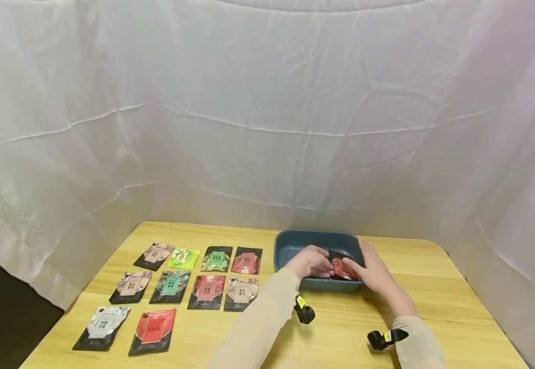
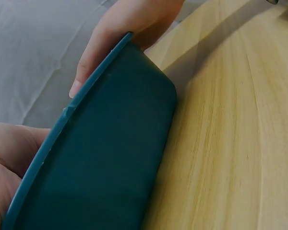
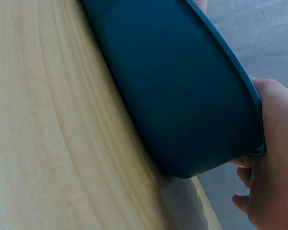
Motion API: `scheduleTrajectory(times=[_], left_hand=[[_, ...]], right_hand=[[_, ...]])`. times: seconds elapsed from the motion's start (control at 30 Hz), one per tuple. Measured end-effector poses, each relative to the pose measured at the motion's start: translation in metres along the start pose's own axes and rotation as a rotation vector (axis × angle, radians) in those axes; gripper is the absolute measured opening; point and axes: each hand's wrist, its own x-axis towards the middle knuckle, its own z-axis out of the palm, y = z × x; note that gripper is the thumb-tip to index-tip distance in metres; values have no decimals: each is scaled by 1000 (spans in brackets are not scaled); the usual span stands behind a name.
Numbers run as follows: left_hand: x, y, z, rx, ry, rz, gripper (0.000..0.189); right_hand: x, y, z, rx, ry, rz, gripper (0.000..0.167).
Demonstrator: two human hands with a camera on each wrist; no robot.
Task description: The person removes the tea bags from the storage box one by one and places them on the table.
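A dark blue-green plastic bin (image 1: 290, 248) stands toward the back of the table, right of the middle. Inside it at the right lies a red and black tea packet (image 1: 344, 270), partly covered by fingers. My left hand (image 1: 312, 262) reaches into the bin over the front rim, its curled fingers at the packet's left edge; the left wrist view hides those fingertips behind the bin wall. At the bin's right end my right hand (image 1: 374, 267) grips the side, thumb inside by the packet and fingers outside. The right wrist view shows this hand (image 3: 278, 143) across the rim.
Several tea packets lie in rows on the left half of the wooden table (image 1: 332, 333), including a red one (image 1: 153, 330), a silvery one (image 1: 102, 328) and a small yellow-green one (image 1: 184, 258). White cloth (image 1: 267, 113) hangs behind the table and along its sides.
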Motion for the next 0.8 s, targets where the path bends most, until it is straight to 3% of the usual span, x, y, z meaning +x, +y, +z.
scheduleTrajectory(times=[0.33,0.8], left_hand=[[-4,3,-4,30,46,12,55],[-29,11,-43,22,77,109,57]], right_hand=[[0,0,-1,-19,-43,35,90],[-3,-6,-5,-21,-61,42,90]])
